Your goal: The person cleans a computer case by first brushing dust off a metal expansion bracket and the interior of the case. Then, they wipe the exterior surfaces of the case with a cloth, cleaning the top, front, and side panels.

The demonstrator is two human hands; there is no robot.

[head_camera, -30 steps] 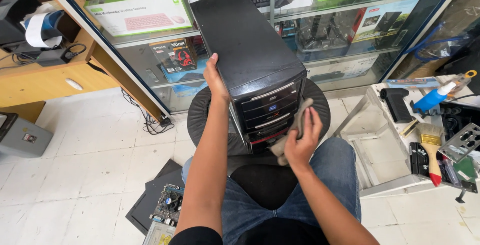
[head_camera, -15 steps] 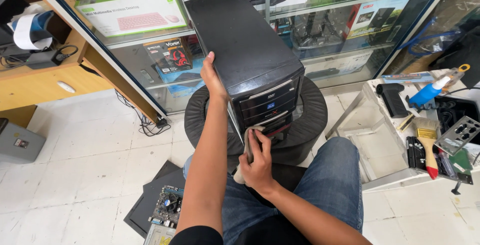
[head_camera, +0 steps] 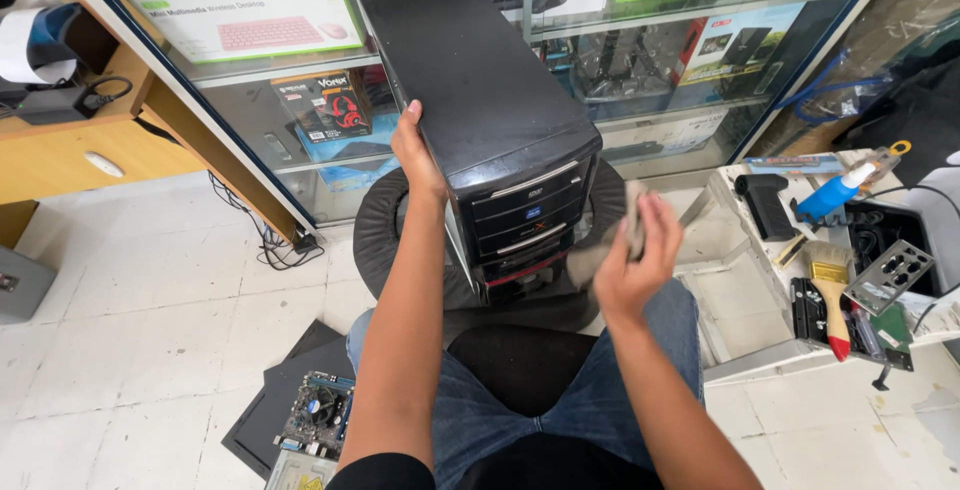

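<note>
While your left hand (head_camera: 418,155) lies flat and open against the left upper edge of the black computer tower (head_camera: 487,115), fingers spread along the side panel, it appears to steady the case so it does not rock on the round black stool (head_camera: 385,235) beneath it. Nothing is gripped there; the palm only presses.

Your right hand (head_camera: 632,260) is curled closed around a bunched grey cloth (head_camera: 602,250), held just beside the tower's front face at about 4 o'clock from the case. Cloth and front panel look near, perhaps touching at the lower corner; motion blur keeps that uncertain.

The tower sits at the middle of the view, between your knees and a glass display cabinet (head_camera: 300,165) at 12 o'clock. It stands upright but tilted in view, front panel facing you. Its top is matte black with a faint dusty sheen; the front shows stacked drive bays, silver trim strips and a red accent low down.

At 3 o'clock, an open white tray (head_camera: 745,355) holds a paintbrush (head_camera: 832,295). At 7 o'clock, a bare circuit board (head_camera: 318,412) lies on the floor.
</note>
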